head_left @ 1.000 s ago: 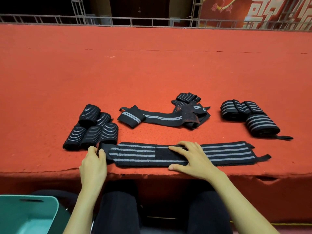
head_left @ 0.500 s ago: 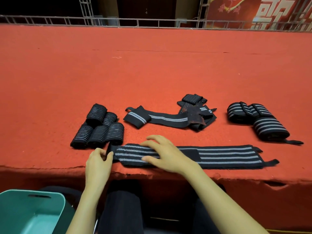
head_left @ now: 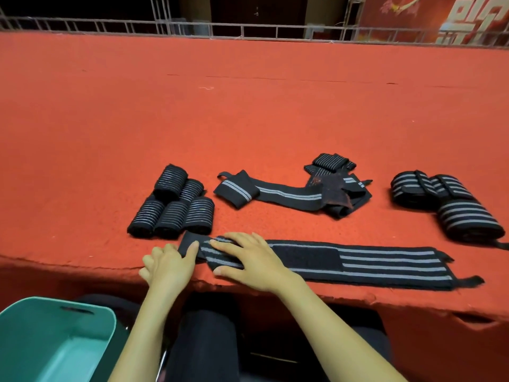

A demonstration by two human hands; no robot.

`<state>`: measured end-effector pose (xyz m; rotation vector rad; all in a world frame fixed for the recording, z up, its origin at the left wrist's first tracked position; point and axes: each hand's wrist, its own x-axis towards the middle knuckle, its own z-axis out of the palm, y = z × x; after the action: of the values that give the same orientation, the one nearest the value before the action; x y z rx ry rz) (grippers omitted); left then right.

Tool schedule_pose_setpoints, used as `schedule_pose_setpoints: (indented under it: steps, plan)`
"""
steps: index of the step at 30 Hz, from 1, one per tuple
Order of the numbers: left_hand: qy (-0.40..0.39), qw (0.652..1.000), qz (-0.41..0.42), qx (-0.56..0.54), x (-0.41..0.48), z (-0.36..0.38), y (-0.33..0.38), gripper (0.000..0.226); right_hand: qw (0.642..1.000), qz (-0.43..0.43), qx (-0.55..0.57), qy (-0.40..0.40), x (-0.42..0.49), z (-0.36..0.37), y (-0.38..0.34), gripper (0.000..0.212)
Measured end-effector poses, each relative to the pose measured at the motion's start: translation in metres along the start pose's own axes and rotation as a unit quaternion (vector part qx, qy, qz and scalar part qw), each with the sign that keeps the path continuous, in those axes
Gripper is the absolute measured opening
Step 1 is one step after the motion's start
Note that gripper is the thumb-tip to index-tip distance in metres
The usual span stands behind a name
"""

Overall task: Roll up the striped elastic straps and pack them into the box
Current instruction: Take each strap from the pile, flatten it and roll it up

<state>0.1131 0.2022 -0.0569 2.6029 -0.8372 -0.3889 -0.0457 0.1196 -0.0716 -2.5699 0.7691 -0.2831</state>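
A long black strap with grey stripes [head_left: 385,264] lies flat along the near edge of the red table [head_left: 248,119]. My left hand [head_left: 168,264] pinches its left end, which is lifted and folded over. My right hand [head_left: 250,257] lies on the strap just right of that fold, fingers straight and pressing down. Several rolled straps [head_left: 172,208] sit in a cluster behind my left hand. A teal box [head_left: 52,337] stands below the table edge at the lower left, with nothing visible inside.
A loose unrolled strap [head_left: 286,193] and a tangle of more straps [head_left: 333,186] lie mid-table. Thick folded straps [head_left: 446,205] sit at the right. A metal railing [head_left: 248,30] runs along the far edge. My dark-clad knees are under the table edge.
My right hand has slid left along the strap, from its middle to its left end. The strap's left end has been lifted and folded over by my left hand.
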Motion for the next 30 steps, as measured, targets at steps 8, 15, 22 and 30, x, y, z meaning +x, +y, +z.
schedule_pose_setpoints:
  steps: [8, 15, 22, 30]
  plan:
    - [0.05, 0.912, 0.048, -0.405, -0.011, 0.007, 0.001, 0.016, 0.999, -0.008, 0.027, 0.04, -0.004, 0.0, 0.001, 0.059]
    - [0.079, 0.884, 0.173, -0.428, -0.04, 0.02, 0.011, 0.03, 0.999, 0.016, 0.023, 0.042, -0.007, -0.001, 0.004, 0.053]
    - [0.114, 0.891, 0.22, -0.38, -0.039, 0.025, 0.011, 0.015, 0.997, 0.052, -0.053, -0.01, -0.026, -0.018, 0.026, 0.056]
    - [0.179, 0.898, 0.276, -0.292, -0.035, 0.031, 0.019, 0.019, 0.995, 0.082, -0.038, 0.042, -0.056, -0.029, 0.052, 0.073]
